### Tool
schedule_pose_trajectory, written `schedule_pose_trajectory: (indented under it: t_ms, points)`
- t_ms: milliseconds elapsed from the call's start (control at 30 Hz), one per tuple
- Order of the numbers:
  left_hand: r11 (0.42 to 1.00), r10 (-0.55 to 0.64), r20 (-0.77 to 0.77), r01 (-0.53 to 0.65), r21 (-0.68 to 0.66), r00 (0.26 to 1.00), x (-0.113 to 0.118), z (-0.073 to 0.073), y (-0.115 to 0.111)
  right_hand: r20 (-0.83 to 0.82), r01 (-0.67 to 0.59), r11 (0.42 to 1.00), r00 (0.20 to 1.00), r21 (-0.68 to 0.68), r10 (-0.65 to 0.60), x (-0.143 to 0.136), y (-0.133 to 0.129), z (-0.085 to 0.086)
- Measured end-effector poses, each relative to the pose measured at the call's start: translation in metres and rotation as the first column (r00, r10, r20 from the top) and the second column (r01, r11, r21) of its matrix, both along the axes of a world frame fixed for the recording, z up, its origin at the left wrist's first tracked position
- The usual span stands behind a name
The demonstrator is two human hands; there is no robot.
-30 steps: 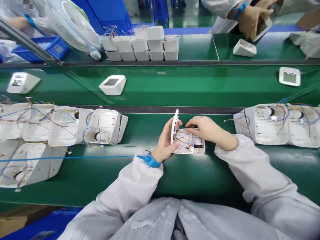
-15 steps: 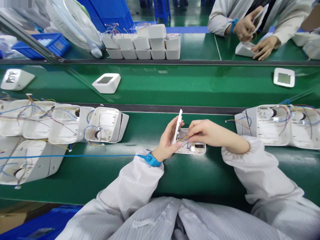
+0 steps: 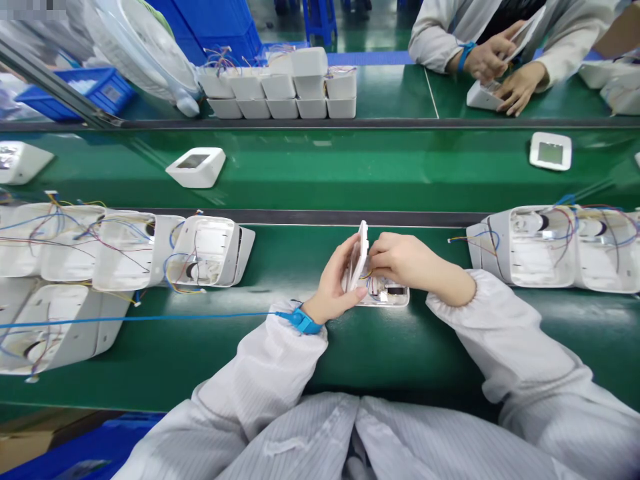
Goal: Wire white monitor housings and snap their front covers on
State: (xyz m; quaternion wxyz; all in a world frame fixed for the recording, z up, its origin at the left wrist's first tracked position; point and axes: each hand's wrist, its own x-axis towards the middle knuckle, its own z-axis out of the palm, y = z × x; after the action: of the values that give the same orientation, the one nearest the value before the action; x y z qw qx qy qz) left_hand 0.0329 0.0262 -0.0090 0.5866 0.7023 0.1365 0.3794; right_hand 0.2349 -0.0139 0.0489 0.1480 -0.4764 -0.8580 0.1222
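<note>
My left hand point(image 3: 336, 280) is closed around a white front cover point(image 3: 359, 257), which it holds tilted up on edge. Below and to the right of the cover lies an open white housing point(image 3: 395, 301) on the green bench, with small parts and coloured wires point(image 3: 373, 285) inside. My right hand point(image 3: 395, 259) reaches in over the housing, its fingers pinched together behind the cover's edge. What those fingertips grip is hidden. A blue wrist strap point(image 3: 304, 320) with a cord sits on my left wrist.
Open white housings with loose wires stand at left point(image 3: 210, 250) and right point(image 3: 543, 247). Beyond the ledge, devices with screens point(image 3: 197, 167) lie on a green strip. Stacked white housings point(image 3: 280, 87) stand at the back. Across the bench, a co-worker's hands point(image 3: 520, 87) handle a similar device.
My right hand has moved slightly left and up, closer behind the cover. The cover is turned a little more. The devices on the green strip have shifted left.
</note>
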Motion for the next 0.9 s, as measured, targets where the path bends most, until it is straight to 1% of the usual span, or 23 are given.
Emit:
schedule_pose_trajectory:
  t_ms: [67,133,300,367,433,500,533,600,633,667,700,767,800,833,867,900]
  points:
    - [0.999,-0.002,-0.045,0.004,0.054,0.999,0.000,0.001,0.001,0.047,0.029,0.998,0.998,0.052,-0.032,-0.001,0.001,-0.002]
    - [0.996,0.000,-0.081,0.008,0.093,0.997,-0.001,0.001,0.001,0.089,0.069,0.996,0.993,0.059,-0.074,-0.002,0.000,-0.002]
    - [0.987,0.023,-0.107,-0.005,0.163,0.994,0.000,0.002,0.001,0.170,0.163,0.987,0.972,-0.007,-0.159,-0.010,-0.006,0.001]
    - [0.975,0.039,-0.120,-0.011,0.224,0.992,0.000,0.005,0.002,0.174,0.197,0.980,0.967,-0.036,-0.188,-0.013,-0.007,0.000]
    - [0.942,0.029,-0.172,0.030,0.333,0.985,-0.001,0.009,0.005,0.124,0.252,0.963,0.963,-0.093,-0.240,-0.011,-0.005,-0.002]
    - [0.880,-0.011,-0.273,0.139,0.454,0.962,-0.003,0.015,0.008,0.023,0.275,0.937,0.961,-0.217,-0.276,-0.003,0.000,-0.004]
    - [0.843,-0.029,-0.332,0.201,0.499,0.943,-0.003,0.018,0.009,-0.049,0.244,0.922,0.962,-0.300,-0.270,0.003,0.003,-0.004]
    - [0.788,-0.041,-0.428,0.293,0.541,0.903,-0.004,0.023,0.011,-0.226,0.104,0.882,0.947,-0.460,-0.229,0.017,0.008,-0.003]
    - [0.774,-0.036,-0.456,0.314,0.550,0.889,-0.005,0.024,0.012,-0.320,0.045,0.859,0.917,-0.510,-0.237,0.024,0.011,-0.002]
    - [0.766,-0.026,-0.476,0.324,0.555,0.879,-0.005,0.025,0.012,-0.407,0.029,0.844,0.867,-0.535,-0.288,0.029,0.012,-0.001]
    - [0.761,-0.017,-0.491,0.330,0.558,0.871,-0.005,0.025,0.012,-0.481,0.064,0.835,0.792,-0.547,-0.376,0.032,0.013,0.000]
    - [0.756,-0.005,-0.510,0.337,0.561,0.860,-0.005,0.024,0.013,-0.588,0.213,0.806,0.587,-0.552,-0.557,0.030,0.014,0.000]
    - [0.757,0.000,-0.516,0.337,0.559,0.856,-0.005,0.023,0.013,-0.623,0.265,0.788,0.494,-0.556,-0.606,0.026,0.014,-0.001]
    - [0.761,0.004,-0.523,0.337,0.554,0.852,-0.006,0.022,0.014,-0.645,0.273,0.776,0.437,-0.569,-0.627,0.020,0.014,-0.004]
    - [0.768,0.006,-0.531,0.336,0.545,0.847,-0.006,0.021,0.014,-0.650,0.241,0.773,0.428,-0.587,-0.628,0.013,0.013,-0.007]
    - [0.777,0.007,-0.542,0.336,0.532,0.841,-0.005,0.020,0.015,-0.642,0.195,0.771,0.452,-0.607,-0.620,0.007,0.013,-0.011]
